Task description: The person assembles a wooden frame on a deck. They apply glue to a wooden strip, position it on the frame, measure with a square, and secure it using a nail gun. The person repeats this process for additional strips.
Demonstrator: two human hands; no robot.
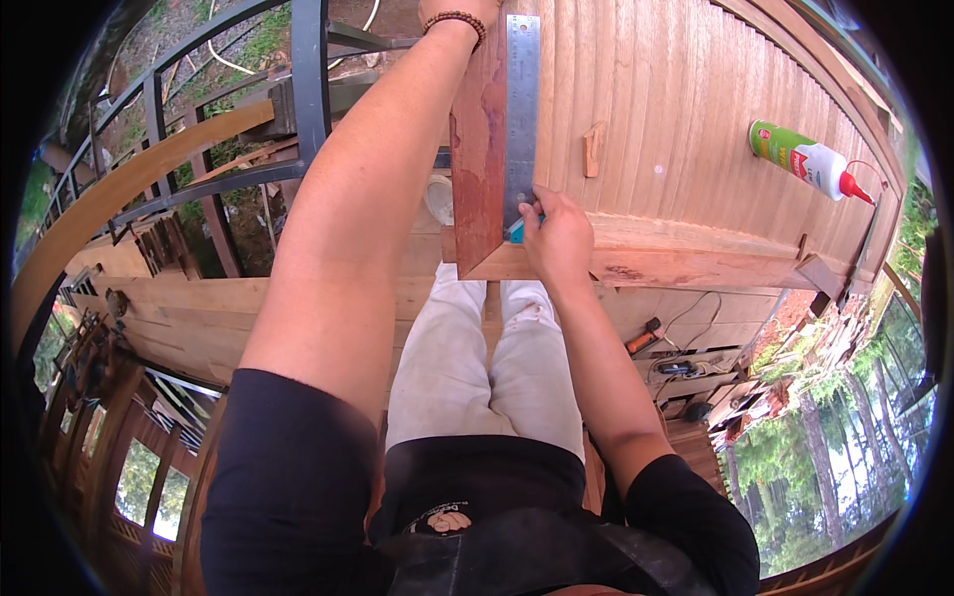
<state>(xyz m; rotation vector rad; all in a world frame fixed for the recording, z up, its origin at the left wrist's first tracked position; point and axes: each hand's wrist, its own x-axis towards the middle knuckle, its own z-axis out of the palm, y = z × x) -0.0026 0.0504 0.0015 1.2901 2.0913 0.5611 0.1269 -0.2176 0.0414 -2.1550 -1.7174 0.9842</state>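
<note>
A flat steel square (522,109) with graduated markings lies along the inner edge of a reddish wooden frame piece (478,149). Its near end shows a bit of teal, mostly covered by my right hand (558,236). That hand is closed, thumb and fingers pinched at the near end of the square, beside the frame's mitred corner (484,261). My left hand (459,10), with a beaded bracelet (459,22) on its wrist, is at the far end of the frame piece; the top edge cuts off its fingers.
On the ribbed wooden panel (676,89) rest a wood offcut (593,149) and a green-and-white glue bottle (810,159) with a red nozzle. Dark metal railing (310,79) stands left. An orange-and-black tool (644,336) and cables lie below the panel at right.
</note>
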